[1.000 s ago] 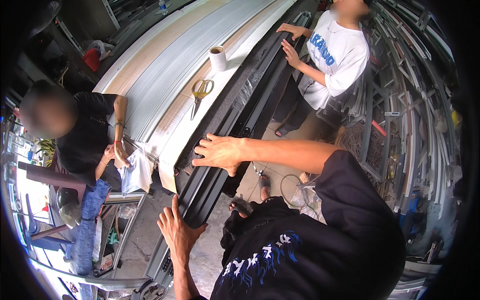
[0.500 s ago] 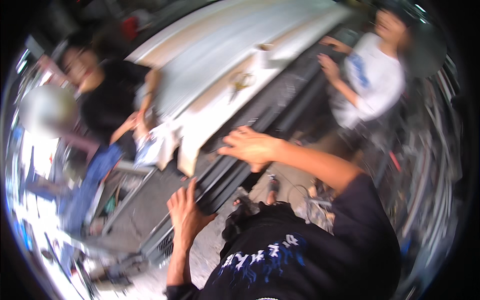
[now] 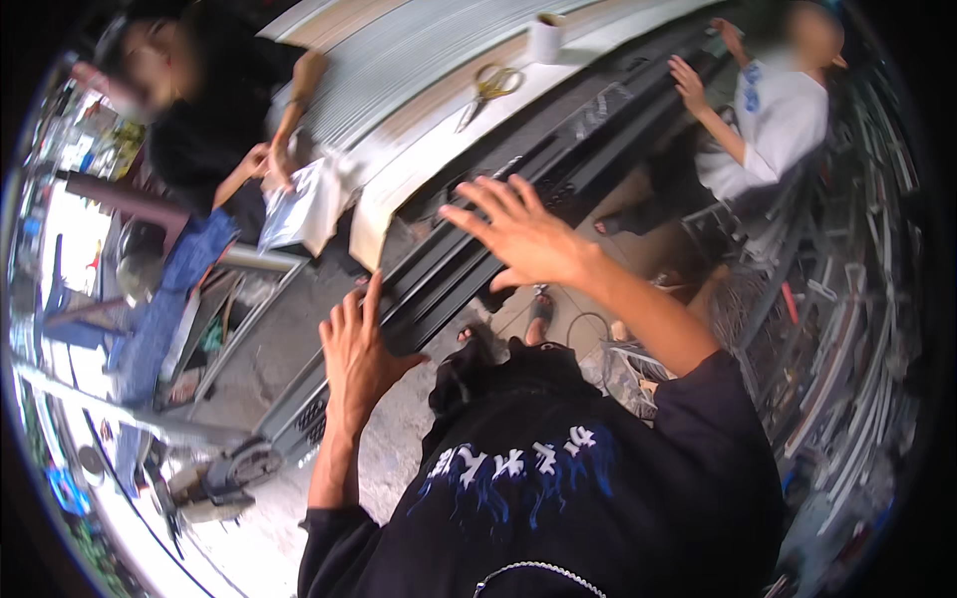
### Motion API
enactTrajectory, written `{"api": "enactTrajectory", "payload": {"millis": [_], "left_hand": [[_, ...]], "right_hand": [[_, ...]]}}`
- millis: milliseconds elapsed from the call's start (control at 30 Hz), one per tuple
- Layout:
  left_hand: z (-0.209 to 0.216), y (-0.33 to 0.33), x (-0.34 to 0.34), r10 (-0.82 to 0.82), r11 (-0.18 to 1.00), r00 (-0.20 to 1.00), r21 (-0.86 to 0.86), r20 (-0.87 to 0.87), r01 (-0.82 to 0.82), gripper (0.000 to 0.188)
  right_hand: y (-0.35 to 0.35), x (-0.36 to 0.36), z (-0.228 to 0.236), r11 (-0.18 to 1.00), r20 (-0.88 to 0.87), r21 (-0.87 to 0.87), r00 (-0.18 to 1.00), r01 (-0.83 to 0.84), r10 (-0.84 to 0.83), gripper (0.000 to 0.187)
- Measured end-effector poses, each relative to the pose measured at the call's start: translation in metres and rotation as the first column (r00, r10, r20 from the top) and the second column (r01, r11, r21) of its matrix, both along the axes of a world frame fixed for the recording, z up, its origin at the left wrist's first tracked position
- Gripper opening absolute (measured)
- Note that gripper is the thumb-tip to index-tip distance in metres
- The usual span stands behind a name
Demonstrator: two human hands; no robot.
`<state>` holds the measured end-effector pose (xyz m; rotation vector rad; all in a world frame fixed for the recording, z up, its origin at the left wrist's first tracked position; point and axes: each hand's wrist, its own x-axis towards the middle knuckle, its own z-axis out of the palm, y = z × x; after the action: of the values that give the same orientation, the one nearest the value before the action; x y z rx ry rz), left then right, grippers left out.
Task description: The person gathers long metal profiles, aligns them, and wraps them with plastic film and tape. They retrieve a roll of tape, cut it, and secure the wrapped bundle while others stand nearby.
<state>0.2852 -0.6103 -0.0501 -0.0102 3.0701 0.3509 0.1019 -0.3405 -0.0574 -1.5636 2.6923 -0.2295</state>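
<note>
Long black channelled bars (image 3: 436, 286) run side by side from near my left hand up to the far right. My left hand (image 3: 361, 344) is open near their close end, thumb stretched out to the right; whether it touches them I cannot tell. Over the bars farther along, my right hand (image 3: 523, 231) has its fingers spread with nothing in them. Beyond the bars, yellow-handled scissors (image 3: 488, 92) lie on a pale board (image 3: 414, 179), with a white roll (image 3: 545, 42) upright beside them.
At left, a person in black (image 3: 214, 130) handles a crumpled plastic sheet (image 3: 299, 207). A person in white (image 3: 783, 130) at right holds both hands raised by the bars' far end. Metal lengths (image 3: 847, 369) crowd the right side; a wire coil (image 3: 743, 309) lies near them.
My right hand has lifted and its fingers have spread wider. The hands of the person in white have shifted up and apart. The whole view has shifted and is sharper.
</note>
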Motion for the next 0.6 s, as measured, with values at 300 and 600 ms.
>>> {"api": "enactTrajectory", "payload": {"millis": [300, 600], "left_hand": [[0.008, 0.005, -0.006, 0.020, 1.000, 0.999, -0.012, 0.031, -0.020, 0.149], [0.012, 0.023, -0.011, 0.127, 0.989, 0.991, -0.076, 0.040, -0.123, 0.150]], "right_hand": [[0.036, -0.017, 0.010, 0.939, 0.075, -0.295, 0.984, 0.176, -0.161, 0.097], [0.098, -0.174, 0.005, 0.795, 0.124, -0.514, 0.946, 0.321, -0.301, 0.072]]}}
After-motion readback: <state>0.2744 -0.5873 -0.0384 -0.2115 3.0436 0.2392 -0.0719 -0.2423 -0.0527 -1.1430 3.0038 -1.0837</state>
